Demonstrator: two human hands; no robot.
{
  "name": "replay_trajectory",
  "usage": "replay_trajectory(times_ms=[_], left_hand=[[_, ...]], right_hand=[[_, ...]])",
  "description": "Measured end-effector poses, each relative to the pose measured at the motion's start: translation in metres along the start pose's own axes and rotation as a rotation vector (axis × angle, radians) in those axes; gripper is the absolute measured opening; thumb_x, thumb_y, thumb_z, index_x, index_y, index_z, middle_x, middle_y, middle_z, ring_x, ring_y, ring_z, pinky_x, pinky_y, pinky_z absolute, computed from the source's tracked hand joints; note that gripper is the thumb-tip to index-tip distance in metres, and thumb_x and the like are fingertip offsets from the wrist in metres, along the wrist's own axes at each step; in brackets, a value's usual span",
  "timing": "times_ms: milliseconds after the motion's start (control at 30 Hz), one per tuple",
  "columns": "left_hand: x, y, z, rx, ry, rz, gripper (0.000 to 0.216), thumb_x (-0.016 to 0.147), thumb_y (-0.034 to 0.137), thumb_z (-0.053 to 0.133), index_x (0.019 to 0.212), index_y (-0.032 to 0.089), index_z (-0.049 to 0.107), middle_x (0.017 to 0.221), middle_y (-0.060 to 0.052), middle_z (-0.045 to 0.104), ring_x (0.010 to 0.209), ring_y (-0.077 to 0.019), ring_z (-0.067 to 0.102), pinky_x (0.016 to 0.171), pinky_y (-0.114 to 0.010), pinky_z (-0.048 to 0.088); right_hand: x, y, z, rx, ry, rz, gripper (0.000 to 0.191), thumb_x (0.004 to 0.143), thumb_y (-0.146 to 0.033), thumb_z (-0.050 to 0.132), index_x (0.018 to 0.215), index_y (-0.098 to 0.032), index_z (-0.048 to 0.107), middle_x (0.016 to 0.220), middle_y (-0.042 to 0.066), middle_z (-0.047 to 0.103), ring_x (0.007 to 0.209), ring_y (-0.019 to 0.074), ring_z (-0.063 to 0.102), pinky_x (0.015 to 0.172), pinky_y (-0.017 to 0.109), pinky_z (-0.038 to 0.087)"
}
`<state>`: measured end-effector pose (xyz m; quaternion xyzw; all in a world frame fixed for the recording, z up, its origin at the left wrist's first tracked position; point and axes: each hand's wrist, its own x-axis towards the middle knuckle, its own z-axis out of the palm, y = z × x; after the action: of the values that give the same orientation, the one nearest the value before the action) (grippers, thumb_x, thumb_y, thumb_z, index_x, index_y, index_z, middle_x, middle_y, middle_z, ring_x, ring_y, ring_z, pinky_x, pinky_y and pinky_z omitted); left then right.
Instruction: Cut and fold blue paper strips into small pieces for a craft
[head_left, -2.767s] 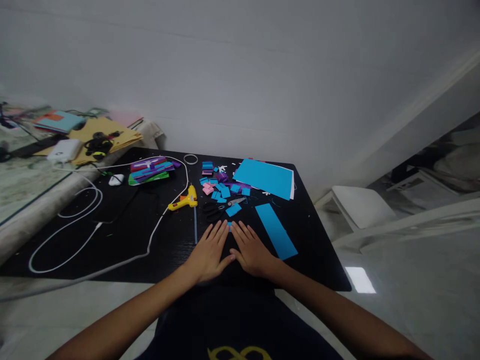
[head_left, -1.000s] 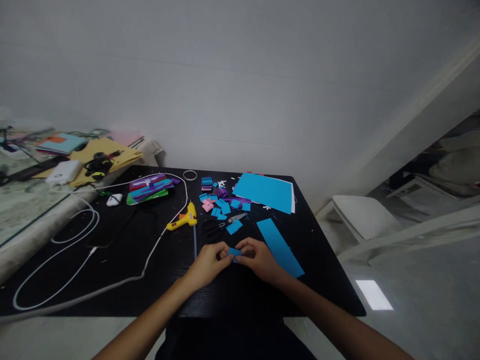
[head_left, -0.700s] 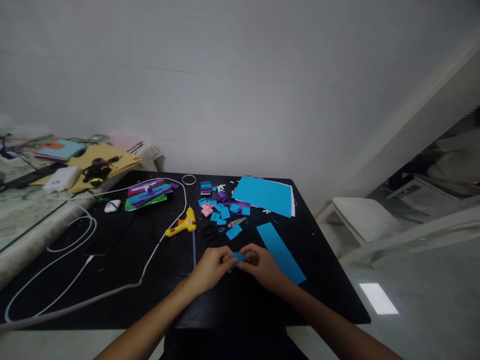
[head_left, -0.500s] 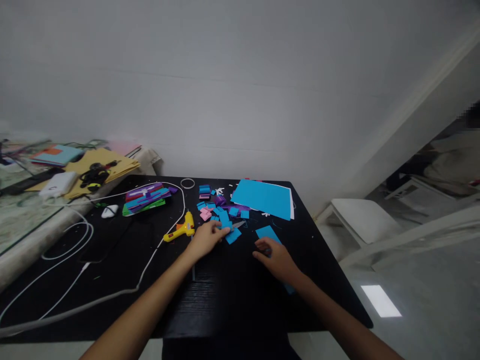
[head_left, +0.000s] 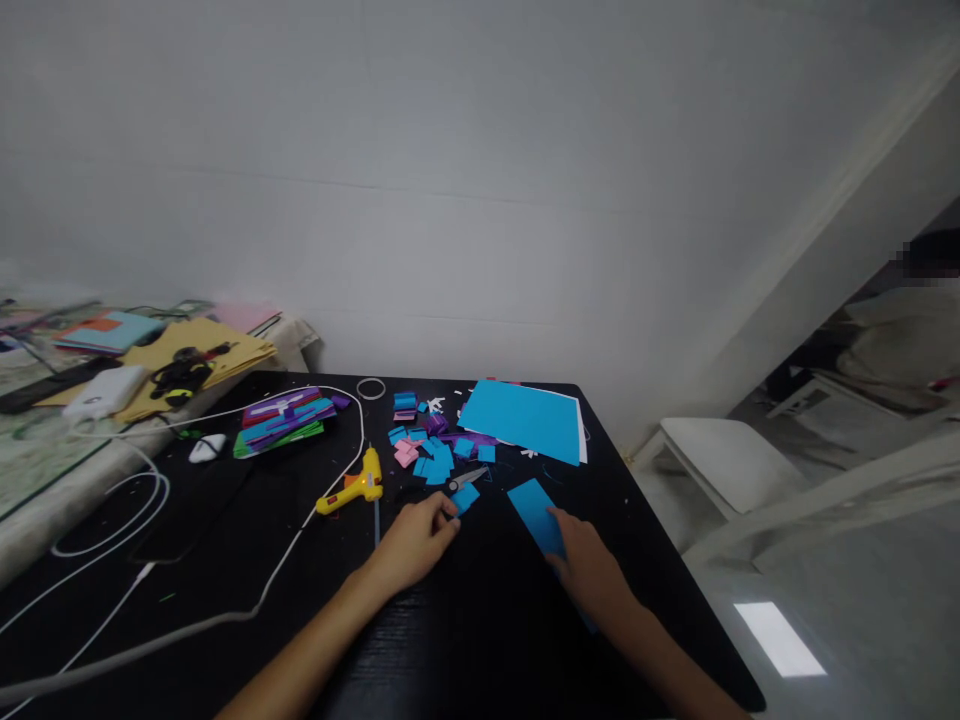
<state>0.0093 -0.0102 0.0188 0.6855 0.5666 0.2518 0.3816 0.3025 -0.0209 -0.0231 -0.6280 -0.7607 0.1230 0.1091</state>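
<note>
My left hand (head_left: 416, 540) rests on the black table (head_left: 225, 540) with its fingers curled. The fingertips are beside a small blue paper piece (head_left: 466, 497), just below the blades of the scissors (head_left: 469, 479). The scissors' dark handles are hidden at the hand, and I cannot make out what the fingers grip. My right hand (head_left: 589, 572) lies flat, fingers stretched, on the near end of a long blue paper strip (head_left: 534, 508). A heap of small blue, pink and purple paper pieces (head_left: 431, 452) lies just beyond both hands.
A yellow glue gun (head_left: 352, 490) with a white cord (head_left: 285, 575) lies to the left. Blue sheets (head_left: 525, 420) lie at the back right and stacked coloured strips (head_left: 281, 420) at the back left. A white chair (head_left: 720, 455) stands beyond the table's right edge.
Both hands held a small blue piece together, then parted. The left hand carried it to the heap and drew back to the scissors. The right hand moved right onto the blue strip.
</note>
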Motion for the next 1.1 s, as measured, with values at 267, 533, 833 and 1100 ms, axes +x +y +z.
replay_trajectory(times_ms=[267,533,833,1100], left_hand=[[0.004,0.009,0.01,-0.062,-0.063,0.107,0.022,0.092,0.03,0.051,0.088,0.017,0.068,0.069,-0.001,0.063,0.064,-0.016,0.055,0.063,-0.026,0.037],[0.002,0.01,0.018,-0.107,-0.107,0.138,0.023,0.094,0.032,0.052,0.089,0.017,0.069,0.069,0.0,0.062,0.065,-0.0145,0.054,0.061,-0.026,0.035],[0.032,0.018,0.013,-0.401,-0.081,0.044,0.042,0.094,0.056,0.055,0.115,0.019,0.06,0.085,-0.001,0.064,0.076,-0.0187,0.062,0.067,-0.028,0.044],[0.07,0.033,-0.021,-0.339,0.139,0.107,0.032,0.089,0.044,0.06,0.073,0.02,0.045,0.068,0.005,0.042,0.064,-0.0136,0.043,0.06,-0.025,0.032]], right_hand=[[-0.002,-0.018,-0.021,0.069,-0.114,0.147,0.066,0.083,-0.014,0.056,0.148,-0.016,0.046,0.147,0.015,0.058,0.135,0.03,0.057,0.111,0.041,0.045],[0.004,-0.022,-0.03,0.524,-0.015,0.226,0.045,0.08,-0.025,0.06,0.124,-0.02,0.065,0.118,0.011,0.074,0.11,0.0314,0.07,0.097,0.044,0.052],[0.042,-0.072,-0.05,1.553,-0.243,0.304,0.051,0.075,-0.044,0.082,0.119,-0.019,0.071,0.108,0.011,0.077,0.097,0.0287,0.073,0.086,0.039,0.055],[0.091,-0.104,-0.066,1.662,-0.291,0.163,0.04,0.08,-0.054,0.075,0.099,-0.019,0.071,0.098,0.009,0.075,0.088,0.0254,0.069,0.081,0.038,0.053]])
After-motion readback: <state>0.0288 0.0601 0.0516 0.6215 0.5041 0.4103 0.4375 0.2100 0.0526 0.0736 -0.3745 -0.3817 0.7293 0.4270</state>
